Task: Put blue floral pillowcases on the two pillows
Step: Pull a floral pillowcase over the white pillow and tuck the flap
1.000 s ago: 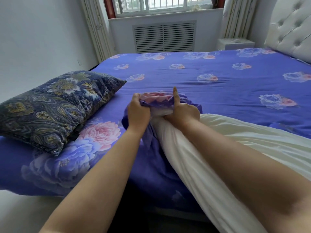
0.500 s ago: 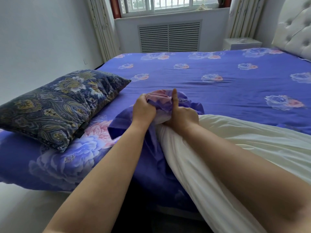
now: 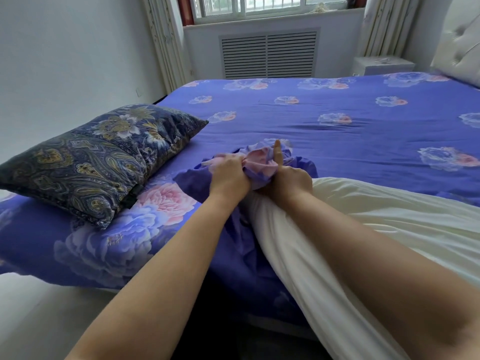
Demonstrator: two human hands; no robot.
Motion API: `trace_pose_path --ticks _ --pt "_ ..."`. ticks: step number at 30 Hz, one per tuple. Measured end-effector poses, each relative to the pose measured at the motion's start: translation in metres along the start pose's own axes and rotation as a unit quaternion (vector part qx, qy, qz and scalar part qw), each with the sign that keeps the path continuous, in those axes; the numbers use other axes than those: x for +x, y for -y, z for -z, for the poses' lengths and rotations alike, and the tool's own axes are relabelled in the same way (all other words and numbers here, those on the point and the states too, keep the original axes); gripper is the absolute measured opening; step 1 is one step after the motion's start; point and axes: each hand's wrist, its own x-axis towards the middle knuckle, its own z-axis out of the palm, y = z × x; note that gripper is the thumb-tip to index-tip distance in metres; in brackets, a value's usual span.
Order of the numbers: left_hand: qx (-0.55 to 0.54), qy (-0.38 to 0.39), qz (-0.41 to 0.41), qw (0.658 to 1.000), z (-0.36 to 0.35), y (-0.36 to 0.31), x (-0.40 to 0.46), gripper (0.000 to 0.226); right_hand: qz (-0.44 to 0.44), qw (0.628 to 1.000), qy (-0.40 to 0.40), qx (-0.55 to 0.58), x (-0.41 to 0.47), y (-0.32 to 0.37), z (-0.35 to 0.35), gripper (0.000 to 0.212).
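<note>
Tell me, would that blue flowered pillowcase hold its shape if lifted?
Probably not. The pillowcase is bunched into soft folds between the left hand and right hand, so it likely droops. It looks thin and light, and should slide along the white pillow.

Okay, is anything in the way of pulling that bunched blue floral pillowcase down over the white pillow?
Nothing visible blocks it. The left hand and right hand both grip the bunched pillowcase at the far end of the white pillow. The right forearm lies along the pillow, and the paisley pillow sits clear to the left.

both arms outstretched; left hand (image 3: 228, 175) and right hand (image 3: 288, 178) clenched, right thumb up.
</note>
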Motion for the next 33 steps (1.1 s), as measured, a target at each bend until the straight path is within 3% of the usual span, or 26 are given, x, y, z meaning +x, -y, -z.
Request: trace_pose_path --ticks 2,4,7,9,10,12,17,22,25,26,29,31,33 --pt "-0.164 0.056 0.026 0.985 0.000 -0.019 -0.005 0.032 -0.011 1.000 0.009 0.013 0.003 -0.006 -0.003 0.102" --pt "-0.238 0.057 0.062 0.968 -0.005 -0.019 -0.006 0.036 -0.015 0.999 0.035 0.017 0.005 -0.011 -0.001 0.097" --pt "-0.159 0.077 0.133 0.975 -0.011 0.003 0.000 0.042 0.043 0.989 0.127 0.064 0.008 -0.018 0.011 0.096" --pt "-0.142 0.093 0.117 0.979 -0.012 0.013 -0.001 0.063 0.083 0.971 0.168 0.147 0.015 -0.027 0.020 0.079" --pt "-0.158 0.094 0.087 0.979 -0.014 0.018 -0.002 0.066 0.098 0.965 0.165 0.176 0.019 -0.033 0.024 0.064" --pt "-0.201 0.105 0.031 0.973 -0.014 0.019 -0.008 0.052 0.095 0.973 0.118 0.175 0.026 -0.046 0.027 0.047" --pt "-0.169 0.151 -0.023 0.974 -0.016 0.015 -0.011 0.045 0.012 0.985 0.033 0.169 0.027 -0.051 0.018 0.042" --pt "0.012 0.134 0.062 0.989 -0.025 0.034 -0.010 0.049 0.103 0.972 -0.025 0.211 0.030 -0.042 0.039 0.036" --pt "0.048 0.119 0.111 0.986 -0.026 0.054 -0.013 0.052 0.158 0.980 0.020 0.123 0.018 -0.036 0.049 0.009" --pt "0.055 0.122 0.109 0.985 -0.026 0.058 -0.015 0.053 0.167 0.981 0.042 0.087 0.012 -0.037 0.049 0.011" --pt "0.092 0.082 0.047 0.991 -0.025 0.053 -0.018 0.055 0.160 0.980 0.107 0.058 0.004 -0.046 0.047 0.034" --pt "0.095 0.009 -0.058 0.994 -0.026 0.035 -0.014 0.061 0.169 0.978 0.107 0.063 0.002 -0.043 0.048 0.031" --pt "0.062 -0.025 -0.125 0.990 -0.028 0.011 -0.006 0.049 0.199 0.974 0.067 0.090 0.000 -0.036 0.049 0.024"
